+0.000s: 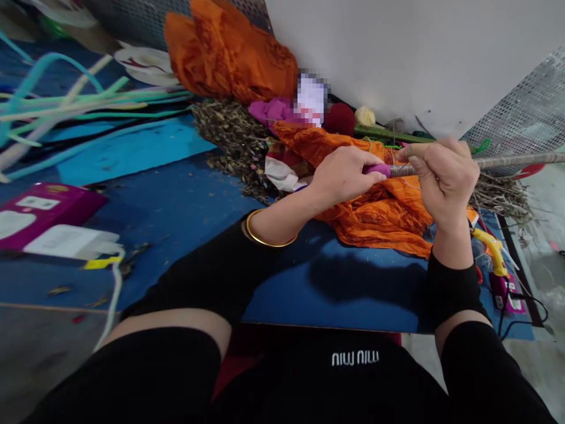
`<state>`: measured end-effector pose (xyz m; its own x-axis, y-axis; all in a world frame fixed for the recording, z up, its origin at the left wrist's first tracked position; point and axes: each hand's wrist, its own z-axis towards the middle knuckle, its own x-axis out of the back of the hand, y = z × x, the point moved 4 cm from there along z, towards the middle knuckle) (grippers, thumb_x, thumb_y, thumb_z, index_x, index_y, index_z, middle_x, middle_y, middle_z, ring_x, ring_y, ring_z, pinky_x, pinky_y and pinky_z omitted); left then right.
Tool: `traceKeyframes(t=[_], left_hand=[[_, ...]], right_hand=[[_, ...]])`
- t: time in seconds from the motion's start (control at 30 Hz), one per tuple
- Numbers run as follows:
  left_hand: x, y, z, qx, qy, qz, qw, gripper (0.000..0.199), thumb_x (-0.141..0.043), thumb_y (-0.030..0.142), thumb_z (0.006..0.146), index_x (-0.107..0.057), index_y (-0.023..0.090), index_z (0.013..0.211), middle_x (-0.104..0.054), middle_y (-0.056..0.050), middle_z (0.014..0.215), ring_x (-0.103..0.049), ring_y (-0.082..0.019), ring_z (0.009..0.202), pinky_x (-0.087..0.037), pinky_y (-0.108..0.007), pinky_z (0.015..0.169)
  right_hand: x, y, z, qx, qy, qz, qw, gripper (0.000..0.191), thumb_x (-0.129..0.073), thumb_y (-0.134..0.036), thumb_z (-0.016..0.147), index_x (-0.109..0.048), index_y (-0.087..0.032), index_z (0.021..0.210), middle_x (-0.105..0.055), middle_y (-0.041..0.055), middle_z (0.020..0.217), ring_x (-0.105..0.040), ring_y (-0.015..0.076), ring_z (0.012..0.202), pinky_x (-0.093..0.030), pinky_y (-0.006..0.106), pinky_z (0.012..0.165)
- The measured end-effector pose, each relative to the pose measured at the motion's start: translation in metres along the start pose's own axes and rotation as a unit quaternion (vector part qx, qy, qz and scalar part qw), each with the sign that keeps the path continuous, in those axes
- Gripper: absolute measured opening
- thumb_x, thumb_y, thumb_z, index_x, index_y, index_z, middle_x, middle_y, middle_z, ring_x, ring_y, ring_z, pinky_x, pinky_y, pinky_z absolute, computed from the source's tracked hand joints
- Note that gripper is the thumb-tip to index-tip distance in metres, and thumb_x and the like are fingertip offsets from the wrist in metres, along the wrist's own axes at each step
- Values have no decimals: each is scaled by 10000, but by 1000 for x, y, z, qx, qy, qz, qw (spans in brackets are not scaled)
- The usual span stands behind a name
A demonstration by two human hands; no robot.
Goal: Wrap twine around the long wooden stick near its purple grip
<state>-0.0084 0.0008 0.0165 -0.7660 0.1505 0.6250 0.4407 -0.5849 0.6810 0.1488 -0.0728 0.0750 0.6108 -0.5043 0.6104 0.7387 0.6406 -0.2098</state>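
My left hand (348, 172) is closed around the purple end (377, 170) of a long, thin, brownish wrapped stick (507, 159). The stick runs off to the right, passing behind my right hand (445, 176). The right hand's fingers are pinched together close to the stick, and a fine thread (411, 184) shows between them and the stick. Under both hands lies a crumpled orange cloth (379, 221) on the blue table (212, 235).
Dried plant stems (229, 132) lie behind the cloth, beside a second orange bundle (229, 53). Colourful flexible strips (88, 103) spread at the left, above a purple-and-white box (48, 209). A yellow glue gun (492, 250) lies at right. A white panel (375, 59) stands behind.
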Motion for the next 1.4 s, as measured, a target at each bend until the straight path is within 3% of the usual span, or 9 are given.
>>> traceKeyframes(t=[0.1,0.23,0.43,0.57,0.73,0.87,1.03,1.2,1.4], left_hand=[[0,1,0,-3,-3,16,1000,283,-632,373,845,-807,155,805,-667,-15,665,-578,-166,672,-415,-292,666],[1,-1,0,-5,2,15,1000,301,-657,380,838,-812,146,947,-750,-36,808,-617,-184,732,-438,-293,691],[2,3,-5,17,11,49,999,293,-662,388,863,-793,174,1014,-791,-70,914,-686,-232,821,-501,-315,749],[3,11,-8,21,15,104,994,265,-643,334,854,-788,190,1024,-785,-72,910,-720,-276,884,-535,-361,808],[2,14,-10,10,32,176,984,330,-631,313,853,-770,191,1126,-789,-84,931,-745,-305,916,-557,-393,835],[0,15,-13,-23,53,195,979,361,-617,325,886,-743,211,1204,-797,-65,930,-752,-272,893,-559,-359,810],[-4,16,-16,-73,68,203,974,391,-614,291,907,-709,256,1285,-810,-25,989,-757,-236,925,-537,-309,776],[-9,14,-15,-144,63,196,968,336,-559,278,961,-757,280,1232,-805,-34,1107,-754,-237,975,-520,-313,758],[-9,14,-14,-124,27,226,966,364,-531,295,964,-785,259,1222,-799,-70,1031,-744,-252,920,-488,-324,724]], right_hand=[[-7,6,-4,-13,-42,128,991,275,-490,-382,1085,-746,-288,1049,-784,-2,938,-730,167,810,-631,372,810],[-18,16,-6,-52,-55,213,974,260,-506,-431,1075,-734,-306,1082,-789,4,1007,-761,179,927,-657,361,860],[-30,27,-3,-127,-17,227,966,390,-501,-610,1038,-716,-289,1089,-791,17,1040,-762,174,948,-673,359,892],[-34,32,-2,-148,-37,212,965,349,-472,-560,1064,-697,-299,1119,-793,16,1102,-762,173,1029,-655,371,963],[-32,35,-3,-142,-44,176,973,278,-475,-467,1083,-687,-288,1103,-802,-1,1049,-771,159,974,-643,349,928],[-30,34,-3,-158,-76,127,976,245,-451,-437,1086,-675,-337,1090,-795,-33,1058,-759,161,993,-632,346,945],[-28,38,-2,-166,-84,88,979,279,-475,-451,1070,-698,-284,1062,-794,4,998,-735,195,918,-618,385,925],[-29,39,-1,-170,-92,122,974,247,-468,-341,1065,-695,-245,1058,-808,24,1018,-751,170,930,-617,344,895],[-33,49,-2,-175,-60,168,968,313,-558,-537,1028,-723,-273,992,-769,18,982,-749,189,984,-649,362,895]])
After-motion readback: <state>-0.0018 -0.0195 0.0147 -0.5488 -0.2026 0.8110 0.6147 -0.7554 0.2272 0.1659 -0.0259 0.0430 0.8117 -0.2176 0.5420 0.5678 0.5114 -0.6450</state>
